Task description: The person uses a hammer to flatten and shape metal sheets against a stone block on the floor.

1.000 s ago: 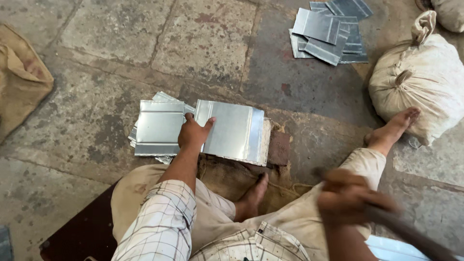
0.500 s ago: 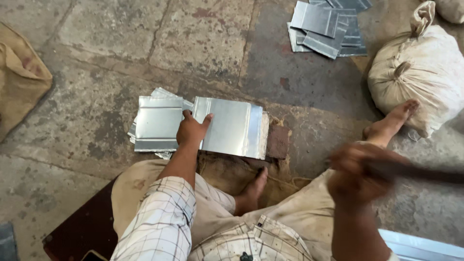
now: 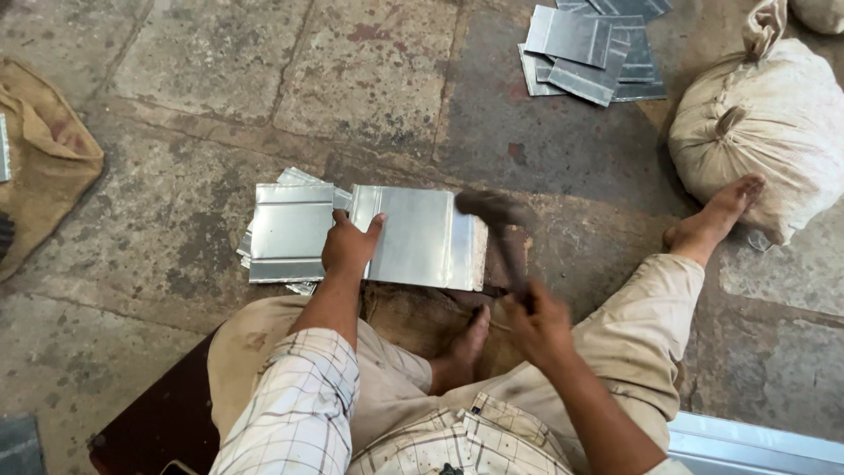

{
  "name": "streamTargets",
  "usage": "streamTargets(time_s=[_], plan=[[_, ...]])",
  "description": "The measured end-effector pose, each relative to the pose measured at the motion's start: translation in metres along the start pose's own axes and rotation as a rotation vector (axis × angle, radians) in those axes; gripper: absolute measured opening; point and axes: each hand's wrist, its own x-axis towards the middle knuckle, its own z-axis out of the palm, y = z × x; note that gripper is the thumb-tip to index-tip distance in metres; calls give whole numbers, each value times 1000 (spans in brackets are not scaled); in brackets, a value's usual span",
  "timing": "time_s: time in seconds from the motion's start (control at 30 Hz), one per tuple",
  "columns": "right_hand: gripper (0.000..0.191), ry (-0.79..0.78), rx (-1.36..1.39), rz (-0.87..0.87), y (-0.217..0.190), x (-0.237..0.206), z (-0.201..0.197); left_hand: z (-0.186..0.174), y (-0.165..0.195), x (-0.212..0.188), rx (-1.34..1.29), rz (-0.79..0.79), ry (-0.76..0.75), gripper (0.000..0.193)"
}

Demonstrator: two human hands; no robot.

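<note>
Metal sheet [image 3: 422, 236] pinned flat under my left hand [image 3: 349, 249], right hand [image 3: 538, 324] gripping the hammer [image 3: 494, 220] mid-strike; next blow needs aim at its edge.

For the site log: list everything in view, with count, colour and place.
Metal sheet being worked: one, silvery, on the floor in front of the person, under the left hand.
Sheet stack: several, silvery, left of that sheet.
Far sheet pile: several, grey, top centre-right.
Hammer: one, dark, blurred, over the sheet's right edge.
Tied sack: one, off-white, right.
Burlap bag: one, brown, left edge.
Stone floor: grey slabs.
Left hand: pressing the sheet.
Right hand: gripping the hammer handle.
Feet: one by the sack, one tucked in.
</note>
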Motion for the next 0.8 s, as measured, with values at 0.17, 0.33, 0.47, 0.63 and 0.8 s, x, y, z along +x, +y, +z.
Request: streamTargets(time_s=[0.17, 0.33, 0.47, 0.63, 0.8], plan=[[45, 204, 952, -509, -68, -2, -104, 3, -4, 4, 46, -7, -40, 89], [36, 710, 955, -1132, -56, -1, -114, 5, -6, 8, -47, -49, 39, 82], [26, 475, 376, -692, -4, 8, -9, 5, -3, 7, -55, -78, 2, 85], [35, -27, -154, -135, 9, 21, 48, 3, 2, 5, -52, -66, 24, 95], [48, 156, 160, -31, -50, 23, -37, 5, -3, 7, -23, -35, 18, 95]])
